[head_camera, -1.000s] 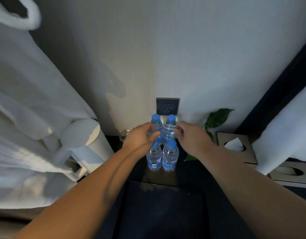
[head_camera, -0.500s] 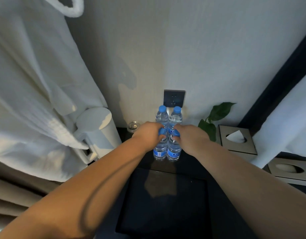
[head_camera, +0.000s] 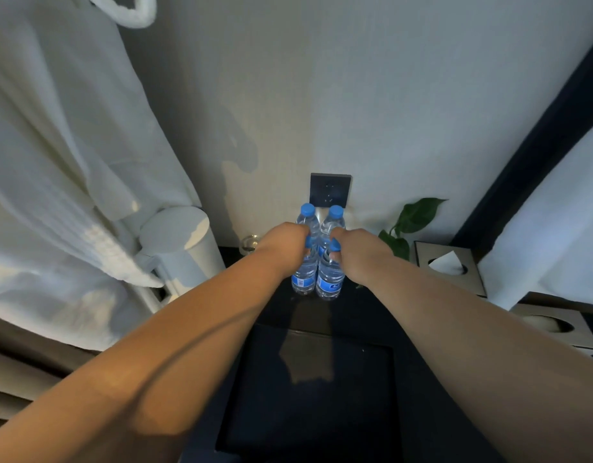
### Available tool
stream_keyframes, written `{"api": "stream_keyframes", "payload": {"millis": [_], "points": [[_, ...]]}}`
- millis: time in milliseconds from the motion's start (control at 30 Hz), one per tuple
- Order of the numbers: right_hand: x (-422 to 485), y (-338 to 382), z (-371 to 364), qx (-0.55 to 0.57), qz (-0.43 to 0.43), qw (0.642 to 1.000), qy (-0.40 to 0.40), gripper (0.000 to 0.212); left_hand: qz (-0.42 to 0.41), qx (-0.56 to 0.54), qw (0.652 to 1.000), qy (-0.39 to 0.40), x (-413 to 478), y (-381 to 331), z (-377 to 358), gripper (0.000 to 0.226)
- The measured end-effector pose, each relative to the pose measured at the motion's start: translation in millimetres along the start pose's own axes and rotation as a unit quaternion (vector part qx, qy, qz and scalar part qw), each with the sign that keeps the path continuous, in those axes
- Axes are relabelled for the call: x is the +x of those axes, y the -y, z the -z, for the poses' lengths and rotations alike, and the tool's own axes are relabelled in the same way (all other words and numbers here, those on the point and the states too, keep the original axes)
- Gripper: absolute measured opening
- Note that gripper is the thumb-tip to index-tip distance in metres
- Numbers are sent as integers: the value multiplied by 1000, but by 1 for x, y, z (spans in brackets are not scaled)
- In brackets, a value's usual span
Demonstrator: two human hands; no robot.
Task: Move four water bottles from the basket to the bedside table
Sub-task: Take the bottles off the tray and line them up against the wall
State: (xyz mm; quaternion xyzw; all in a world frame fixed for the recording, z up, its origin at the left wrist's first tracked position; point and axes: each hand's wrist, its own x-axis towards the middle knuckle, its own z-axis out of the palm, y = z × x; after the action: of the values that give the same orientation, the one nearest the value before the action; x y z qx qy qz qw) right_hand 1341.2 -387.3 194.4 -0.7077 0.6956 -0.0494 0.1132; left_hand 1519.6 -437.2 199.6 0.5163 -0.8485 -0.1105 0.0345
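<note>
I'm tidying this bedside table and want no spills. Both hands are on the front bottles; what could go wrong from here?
1. The left hand and right hand grip the front left bottle and front right bottle high, near their caps; a careless release could tip them into the rear left bottle or rear right bottle, which stand close behind.
2. A small glass stands just left of the left hand; a sideways wrist swing might knock it.

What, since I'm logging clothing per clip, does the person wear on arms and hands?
Nothing visible: the left hand and right hand are ungloved, with no watch, bracelet or sleeve anywhere in view.
</note>
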Motion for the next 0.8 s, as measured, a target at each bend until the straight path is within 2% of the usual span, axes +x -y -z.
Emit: {"api": "stream_keyframes", "payload": {"millis": [133, 300, 467, 567, 700, 800], "points": [[8, -2, 3, -5, 7, 1000, -1, 16, -13, 6, 1000, 8, 7, 3, 3, 27], [19, -4, -3, -15, 7, 1000, -2, 11, -42, 36, 998, 31, 13, 6, 6, 44], [27, -6, 0, -28, 18, 999, 2, 26, -57, 35, 995, 68, 18, 9, 13, 42], [27, -7, 1, -14, 13, 1000, 3, 32, -59, 4, 996, 63, 19, 9, 10, 41], [24, -5, 3, -13, 15, 1000, -4, 32, 0, -16, 1000, 1, 18, 3, 3, 44], [21, -3, 2, -24, 15, 1000, -4, 25, 60, 17, 998, 3, 16, -2, 1, 28]]}}
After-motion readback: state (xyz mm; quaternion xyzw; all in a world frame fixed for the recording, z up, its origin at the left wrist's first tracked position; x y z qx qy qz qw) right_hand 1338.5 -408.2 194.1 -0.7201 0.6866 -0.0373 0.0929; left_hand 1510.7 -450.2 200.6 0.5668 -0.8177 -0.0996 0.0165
